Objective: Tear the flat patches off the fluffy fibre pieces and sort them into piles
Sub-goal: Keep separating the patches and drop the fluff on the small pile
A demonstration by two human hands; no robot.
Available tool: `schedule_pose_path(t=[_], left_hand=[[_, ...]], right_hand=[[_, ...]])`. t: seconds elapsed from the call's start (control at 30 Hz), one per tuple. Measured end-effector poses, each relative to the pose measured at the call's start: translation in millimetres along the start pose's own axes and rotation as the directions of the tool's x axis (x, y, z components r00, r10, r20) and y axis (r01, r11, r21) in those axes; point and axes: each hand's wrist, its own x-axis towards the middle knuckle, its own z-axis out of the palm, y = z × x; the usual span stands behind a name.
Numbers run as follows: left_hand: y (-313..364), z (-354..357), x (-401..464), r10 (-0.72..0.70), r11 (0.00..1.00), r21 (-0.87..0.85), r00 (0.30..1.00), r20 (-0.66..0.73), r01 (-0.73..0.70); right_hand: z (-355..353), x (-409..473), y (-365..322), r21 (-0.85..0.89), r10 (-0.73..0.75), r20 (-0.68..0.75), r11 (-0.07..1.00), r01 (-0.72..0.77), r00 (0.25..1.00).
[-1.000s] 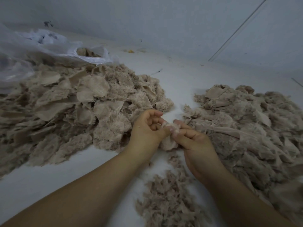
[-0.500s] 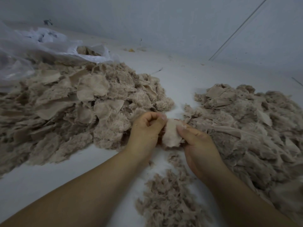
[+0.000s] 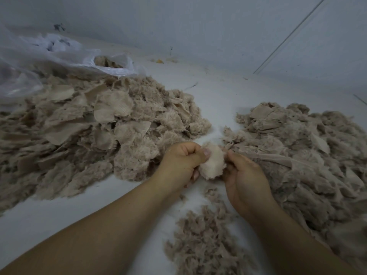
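Two hands now stretch one pale fibre piece (image 3: 212,163) wider than half a second ago, so the tear looks under way. Left hand (image 3: 181,161) pinches its left edge, right hand (image 3: 243,175) its right; its long axis runs top-left to bottom-right between the grips, above the table (image 3: 123,197)

White floor (image 3: 214,100) bears three fibre piles (image 3: 99,126).

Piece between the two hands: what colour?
Pale cream-beige piece, lighter than the grey-brown piles around it; head view, the only one.
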Motion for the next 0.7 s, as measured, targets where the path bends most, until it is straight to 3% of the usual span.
schedule_pose_path(t=[0.13, 0.2, 0.23, 0.3, 0.33, 0.4, 0.53, 0.7], left_hand=[[13, -2, 5, 0.161, 0.915, -0.321, 0.951, -0.262, -0.244], [13, -3, 9, 0.224, 0.902, -0.300, 0.931, -0.288, -0.309], [10, -2, 9, 0.217, 0.934, -0.221, 0.937, -0.273, -0.281], [-1, 1, 9, 0.223, 0.962, 0.203, 0.953, -0.207, -0.181], [-5, 2, 11, 0.221, 0.887, 0.440, 0.966, -0.136, -0.141], [-12, 5, 17, 0.190, 0.734, 0.662, 0.982, 0.014, -0.152], [-12, 8, 22, 0.232, 0.643, 0.741, 0.971, 0.053, -0.193], [-11, 6, 19, 0.266, 0.753, 0.628, 0.964, -0.017, -0.197]], right_hand=[[0, 3, 2, 0.062, -0.024, -0.068, 0.998, 0.028, 0.997], [0, 3, 2, 0.070, -0.013, -0.078, 0.997, 0.018, 0.997], [0, 3, 2, 0.073, -0.010, -0.079, 0.997, 0.015, 0.997], [-1, 2, 2, 0.075, -0.010, -0.080, 0.997, 0.016, 0.997], [-1, 1, 1, 0.075, -0.011, -0.078, 0.997, 0.017, 0.997], [0, 0, 1, 0.077, -0.012, -0.073, 0.997, 0.018, 0.997], [1, 0, 2, 0.066, -0.021, -0.068, 0.997, 0.026, 0.997], [0, 2, 2, 0.039, -0.024, -0.080, 0.999, 0.027, 0.996]])
